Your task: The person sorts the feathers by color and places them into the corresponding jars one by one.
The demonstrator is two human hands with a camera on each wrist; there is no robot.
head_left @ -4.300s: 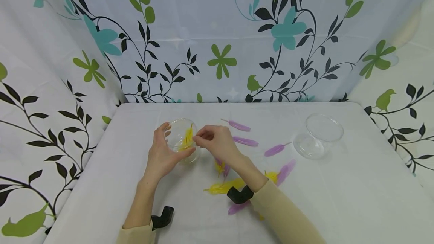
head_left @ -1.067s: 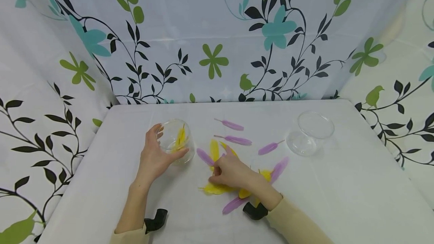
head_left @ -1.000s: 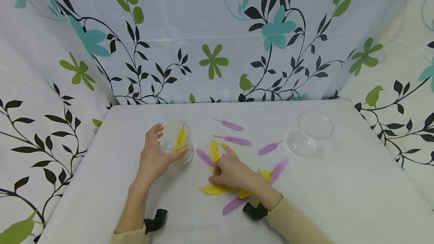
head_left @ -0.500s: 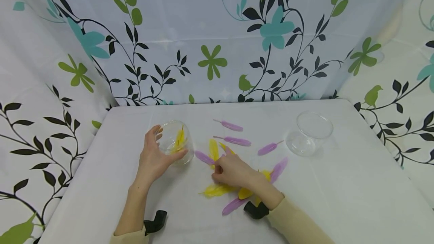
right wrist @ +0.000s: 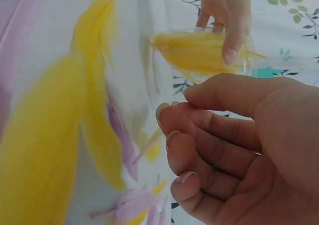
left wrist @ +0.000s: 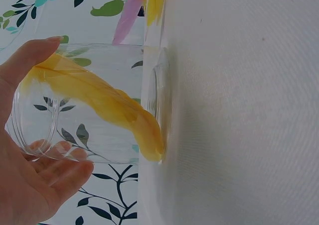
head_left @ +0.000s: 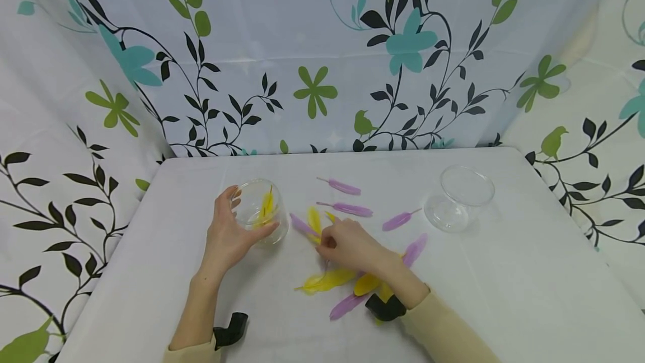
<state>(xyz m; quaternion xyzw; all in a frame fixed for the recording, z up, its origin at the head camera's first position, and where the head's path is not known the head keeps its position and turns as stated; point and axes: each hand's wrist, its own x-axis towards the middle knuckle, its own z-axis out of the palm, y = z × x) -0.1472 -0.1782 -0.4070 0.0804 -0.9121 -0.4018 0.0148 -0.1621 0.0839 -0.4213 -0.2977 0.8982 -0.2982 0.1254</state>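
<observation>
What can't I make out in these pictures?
- Head view: part of the feather pile, covered by the right hand and forearm.
- Left wrist view: how many yellow feathers the clear cup holds, because they overlap; the purple feather's far end, cut off by the top edge.
- Right wrist view: the nearest yellow feather's fine detail, blurred.

White tabletop (head_left: 534, 290), yellow feathers (head_left: 326, 280), lilac feathers (head_left: 353, 209); beyond the far edge, cloth (head_left: 282, 27) with black, green and teal foliage.
</observation>
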